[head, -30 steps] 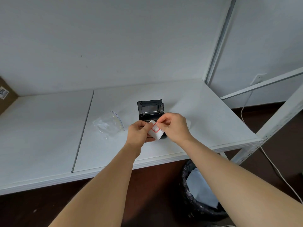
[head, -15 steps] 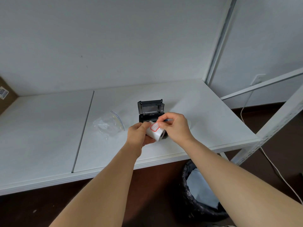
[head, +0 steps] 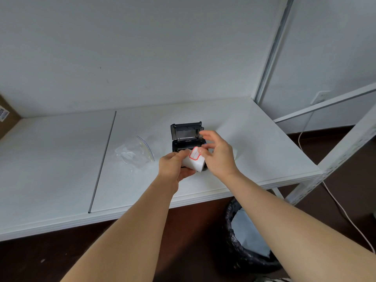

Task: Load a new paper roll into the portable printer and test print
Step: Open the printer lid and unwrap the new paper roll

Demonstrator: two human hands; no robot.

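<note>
White paper roll [head: 193, 162] in left grip [head: 174, 167], right grip [head: 217, 154] loose-fingered picking its red-edged sticker [head: 194, 155]; next, drop into open printer [head: 186, 139] mid-counter.

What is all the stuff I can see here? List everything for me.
printer: one, black, lid open, middle of the shelf
paper roll: one, white with a red-edged sticker, held in front of the printer
plastic bag: one, clear, on the shelf left of the printer
shelf: one, white, along the wall
bin: one, black liner, on the floor under the shelf edge
cable: one, white, on the floor at right
cardboard box: one, brown, far left
left hand: grips the roll
right hand: thumb at the sticker, fingers spread
</note>
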